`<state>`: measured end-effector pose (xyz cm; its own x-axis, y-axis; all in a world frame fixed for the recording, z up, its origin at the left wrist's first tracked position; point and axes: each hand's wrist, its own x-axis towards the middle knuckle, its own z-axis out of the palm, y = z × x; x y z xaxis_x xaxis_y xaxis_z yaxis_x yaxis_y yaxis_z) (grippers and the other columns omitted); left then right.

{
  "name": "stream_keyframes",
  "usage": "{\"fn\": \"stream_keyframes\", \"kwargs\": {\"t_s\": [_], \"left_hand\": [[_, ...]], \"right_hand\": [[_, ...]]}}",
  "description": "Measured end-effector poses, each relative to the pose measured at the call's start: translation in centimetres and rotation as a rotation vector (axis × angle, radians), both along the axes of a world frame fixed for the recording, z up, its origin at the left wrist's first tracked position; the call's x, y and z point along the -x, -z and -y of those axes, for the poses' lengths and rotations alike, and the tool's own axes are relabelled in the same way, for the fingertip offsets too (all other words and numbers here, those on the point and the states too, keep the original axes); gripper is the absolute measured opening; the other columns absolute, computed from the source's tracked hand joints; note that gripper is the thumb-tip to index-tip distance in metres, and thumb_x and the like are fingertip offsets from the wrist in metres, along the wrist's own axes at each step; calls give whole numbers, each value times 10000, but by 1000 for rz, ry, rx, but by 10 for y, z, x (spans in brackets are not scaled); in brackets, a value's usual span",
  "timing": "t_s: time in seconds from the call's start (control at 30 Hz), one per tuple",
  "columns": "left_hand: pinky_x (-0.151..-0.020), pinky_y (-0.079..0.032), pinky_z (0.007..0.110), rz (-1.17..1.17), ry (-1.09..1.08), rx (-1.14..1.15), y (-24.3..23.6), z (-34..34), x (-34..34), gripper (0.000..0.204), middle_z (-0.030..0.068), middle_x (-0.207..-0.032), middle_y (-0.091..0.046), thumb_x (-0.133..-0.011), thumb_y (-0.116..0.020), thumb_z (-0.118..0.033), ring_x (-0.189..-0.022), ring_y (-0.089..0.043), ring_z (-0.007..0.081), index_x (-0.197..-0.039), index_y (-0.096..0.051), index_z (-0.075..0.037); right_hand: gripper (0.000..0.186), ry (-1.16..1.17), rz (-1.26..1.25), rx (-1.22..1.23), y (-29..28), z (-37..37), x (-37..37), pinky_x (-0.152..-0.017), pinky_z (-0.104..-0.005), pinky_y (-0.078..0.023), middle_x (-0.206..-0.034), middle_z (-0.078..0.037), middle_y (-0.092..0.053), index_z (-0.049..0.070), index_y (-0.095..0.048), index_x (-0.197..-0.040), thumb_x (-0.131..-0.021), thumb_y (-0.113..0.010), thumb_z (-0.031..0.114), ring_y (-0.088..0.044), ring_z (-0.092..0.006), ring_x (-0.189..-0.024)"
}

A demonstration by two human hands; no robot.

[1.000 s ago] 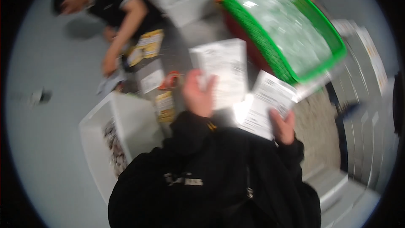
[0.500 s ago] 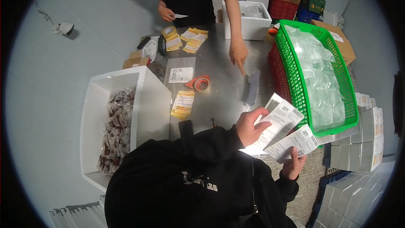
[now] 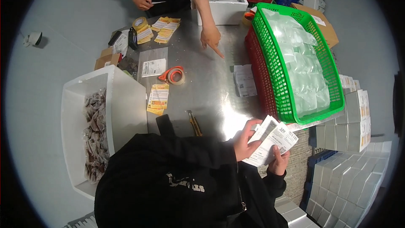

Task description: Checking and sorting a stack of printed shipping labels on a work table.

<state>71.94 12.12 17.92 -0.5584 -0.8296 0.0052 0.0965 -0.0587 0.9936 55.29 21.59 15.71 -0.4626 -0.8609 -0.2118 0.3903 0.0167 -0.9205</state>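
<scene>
A small stack of white printed shipping labels is held between my hands, low over the table's near right corner. My left hand grips the stack's left side, thumb on top. My right hand pinches its lower right side, with the thumb pressed on the front label. Past them, a single white label lies on the metal table beside the baskets. A co-worker's hand reaches over the table with its index finger stretched toward that label. The co-worker's other hand holds a white slip.
A green basket of clear, pale packs rests on a red one at right. On the table are a tape dispenser, yellow cards and a box cutter. A foam box of bagged brown items stands left.
The fanned labels have come together into one stack. The label on the table now lies flat, near the baskets. The co-worker's pointing hand has drawn back from it. My view has shifted right.
</scene>
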Motion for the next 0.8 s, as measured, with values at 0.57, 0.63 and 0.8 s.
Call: {"fn": "stream_keyframes", "kwargs": {"t_s": [0.57, 0.63, 0.8], "left_hand": [[-784, -494, 467, 1053, -335, 20, 218, 199, 59, 507, 263, -919, -635, -805, -615, -438, -881, -618, 419, -989, -589, 34], [-780, -492, 474, 1042, -204, -17, 235, 211, 58, 381, 260, -894, -635, -808, -620, -330, -887, -609, 425, -975, -591, 11], [-670, -474, 495, 827, -541, 311, 247, 208, 26, 130, 235, -779, -615, -813, -588, -142, -780, -599, 430, -860, -539, -31]], "right_hand": [[296, 354, -31, -107, 17, -50, 18, -799, -278, -461, -1030, -85, -634, -13, -543, -1121, -847, -621, 65, -601, -153, -891], [295, 377, -30, -116, 14, -50, 14, -801, -278, -461, -1031, -84, -635, -14, -543, -1119, -846, -623, 65, -601, -152, -893], [294, 389, -44, -144, 24, -59, 21, -807, -269, -456, -1026, -81, -634, -16, -544, -1110, -846, -631, 79, -597, -147, -902]]}}
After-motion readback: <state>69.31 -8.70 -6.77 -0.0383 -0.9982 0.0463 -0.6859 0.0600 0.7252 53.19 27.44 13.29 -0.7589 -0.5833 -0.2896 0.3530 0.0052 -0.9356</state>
